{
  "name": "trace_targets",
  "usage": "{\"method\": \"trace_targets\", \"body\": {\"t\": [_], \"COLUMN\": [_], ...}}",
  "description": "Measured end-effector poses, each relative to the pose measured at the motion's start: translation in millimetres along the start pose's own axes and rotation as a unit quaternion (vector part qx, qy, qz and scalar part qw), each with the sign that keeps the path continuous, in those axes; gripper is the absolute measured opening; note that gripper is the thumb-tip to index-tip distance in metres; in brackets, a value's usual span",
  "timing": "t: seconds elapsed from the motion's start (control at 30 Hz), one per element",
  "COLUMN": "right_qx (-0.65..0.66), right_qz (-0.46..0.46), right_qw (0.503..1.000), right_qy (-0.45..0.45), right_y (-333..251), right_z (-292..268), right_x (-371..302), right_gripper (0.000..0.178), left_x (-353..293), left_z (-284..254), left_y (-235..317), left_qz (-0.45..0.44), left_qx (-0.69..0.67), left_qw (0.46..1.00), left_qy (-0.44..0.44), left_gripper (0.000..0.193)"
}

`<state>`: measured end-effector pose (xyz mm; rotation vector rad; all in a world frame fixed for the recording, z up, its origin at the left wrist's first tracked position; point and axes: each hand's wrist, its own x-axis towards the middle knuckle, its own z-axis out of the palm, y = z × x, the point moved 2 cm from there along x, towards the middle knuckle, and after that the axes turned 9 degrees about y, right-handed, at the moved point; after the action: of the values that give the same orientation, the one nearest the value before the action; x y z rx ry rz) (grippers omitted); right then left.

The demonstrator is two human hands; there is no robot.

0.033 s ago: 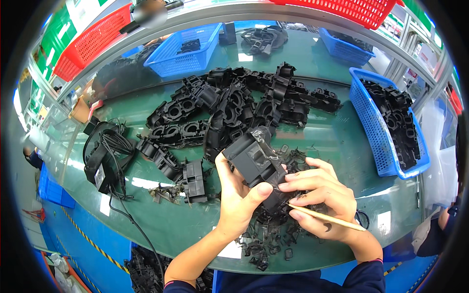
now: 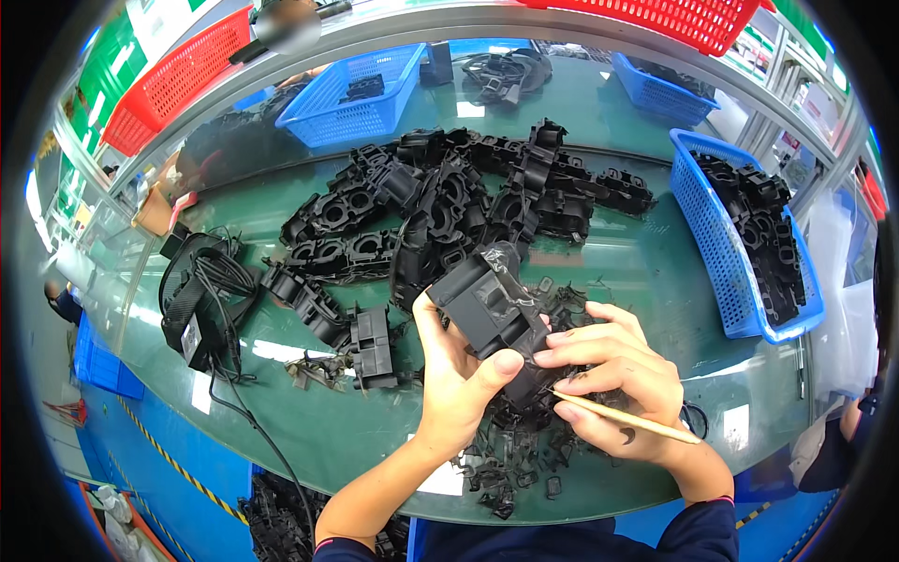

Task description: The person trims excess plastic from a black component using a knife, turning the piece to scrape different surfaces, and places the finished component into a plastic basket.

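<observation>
My left hand (image 2: 457, 389) is closed around a boxy black molded plastic part (image 2: 475, 304), its thumb along the near edge. The part is tilted above the green table, with thin film-like flash along its upper right side. My right hand (image 2: 623, 384) grips a slim tan stick-like tool (image 2: 627, 419) between thumb and fingers. The tool's tip meets the lower right end of the part; the tip itself is too small to make out. My right fingertips rest near the part's right side. Below both hands lies a heap of black plastic scraps (image 2: 501, 473).
A large pile of black molded parts (image 2: 440, 201) covers the middle of the green table (image 2: 637, 281). To the right stands a blue basket (image 2: 707, 229) holding more parts. A coiled black cable (image 2: 220, 281) lies at left. Another blue basket (image 2: 351, 112) sits behind the pile.
</observation>
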<state>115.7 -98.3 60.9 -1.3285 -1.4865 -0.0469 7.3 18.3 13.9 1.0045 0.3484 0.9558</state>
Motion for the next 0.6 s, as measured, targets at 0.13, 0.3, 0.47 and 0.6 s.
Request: {"method": "trace_targets", "body": {"t": [0.13, 0.3, 0.47, 0.6], "right_qx": [-0.010, -0.089, -0.226, 0.003], "right_qz": [-0.012, -0.088, -0.194, -0.020], "right_qw": [1.000, 0.992, 0.954, 0.994], "right_qy": [-0.002, 0.010, 0.008, 0.111], "right_y": [0.1, -0.9, -3.3, 10.2], "right_z": [0.2, 4.3, 13.5, -3.2], "right_x": [0.2, -2.3, -9.5, -4.7], "right_gripper": [0.019, 0.021, 0.020, 0.011], "left_x": [0.1, 0.6, -0.8, -0.2], "left_z": [-2.2, -2.2, -2.5, -1.2], "left_y": [-1.3, -1.8, -8.8, -12.0], "left_qz": [0.001, 0.009, 0.027, -0.052], "left_qx": [0.009, 0.017, 0.030, -0.003], "left_qw": [1.000, 1.000, 0.999, 0.999], "left_qy": [0.000, 0.001, 0.004, 0.009], "left_gripper": [0.076, 0.076, 0.074, 0.064]}}
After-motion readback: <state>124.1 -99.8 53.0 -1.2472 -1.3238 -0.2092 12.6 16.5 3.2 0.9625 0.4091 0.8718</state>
